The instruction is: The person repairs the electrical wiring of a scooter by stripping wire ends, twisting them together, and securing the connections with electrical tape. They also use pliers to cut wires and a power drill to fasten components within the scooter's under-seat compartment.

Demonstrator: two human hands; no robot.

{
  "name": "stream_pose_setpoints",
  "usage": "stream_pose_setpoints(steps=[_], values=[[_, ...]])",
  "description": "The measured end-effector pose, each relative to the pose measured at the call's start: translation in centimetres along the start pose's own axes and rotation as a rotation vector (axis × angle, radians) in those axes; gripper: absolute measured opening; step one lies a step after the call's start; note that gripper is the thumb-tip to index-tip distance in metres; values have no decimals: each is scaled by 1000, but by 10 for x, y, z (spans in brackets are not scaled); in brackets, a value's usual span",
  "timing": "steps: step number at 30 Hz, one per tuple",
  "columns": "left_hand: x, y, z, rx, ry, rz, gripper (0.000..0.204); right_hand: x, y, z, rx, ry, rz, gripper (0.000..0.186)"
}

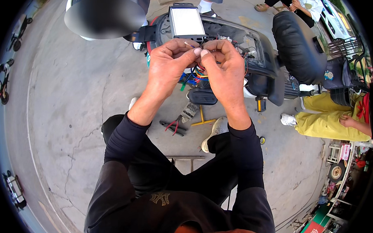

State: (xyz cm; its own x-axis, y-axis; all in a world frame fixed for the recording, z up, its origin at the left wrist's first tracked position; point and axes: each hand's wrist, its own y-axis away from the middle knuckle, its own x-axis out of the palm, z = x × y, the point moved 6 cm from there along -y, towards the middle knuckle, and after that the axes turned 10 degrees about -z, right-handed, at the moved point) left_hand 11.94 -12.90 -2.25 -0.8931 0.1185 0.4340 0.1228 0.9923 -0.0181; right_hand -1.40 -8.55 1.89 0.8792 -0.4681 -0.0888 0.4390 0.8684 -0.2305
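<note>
My left hand point(164, 68) and my right hand point(226, 70) meet over an opened electric scooter point(256, 60), thumbs and fingertips pinched together. A thin wire point(188, 44) with a pale end sticks up from the left fingertips. Where the two hands meet, the fingers cover the wire, so any joint there is hidden. Just beyond them stands a finned silver controller box point(187, 21). Below my fingers hangs a bundle of coloured wires point(199, 73), red, yellow, blue and green among them.
On the ground lie red-handled pliers point(173, 127), a yellow T-handle wrench point(202, 119) and a tape roll point(262, 140). The black seat point(297, 47) is tipped up at the right. People are close by, one in yellow trousers point(326, 117). A cluttered rack point(340, 172) stands lower right.
</note>
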Motion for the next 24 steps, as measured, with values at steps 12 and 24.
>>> stream_pose_setpoints(steps=[12, 24], values=[[-15, -5, -8, 107, -176, -100, 19, 1, -4, 6, -171, 70, -61, 11], [-6, -5, -2, 129, -166, -106, 37, -15, -2, 4, -307, 40, -175, 11]])
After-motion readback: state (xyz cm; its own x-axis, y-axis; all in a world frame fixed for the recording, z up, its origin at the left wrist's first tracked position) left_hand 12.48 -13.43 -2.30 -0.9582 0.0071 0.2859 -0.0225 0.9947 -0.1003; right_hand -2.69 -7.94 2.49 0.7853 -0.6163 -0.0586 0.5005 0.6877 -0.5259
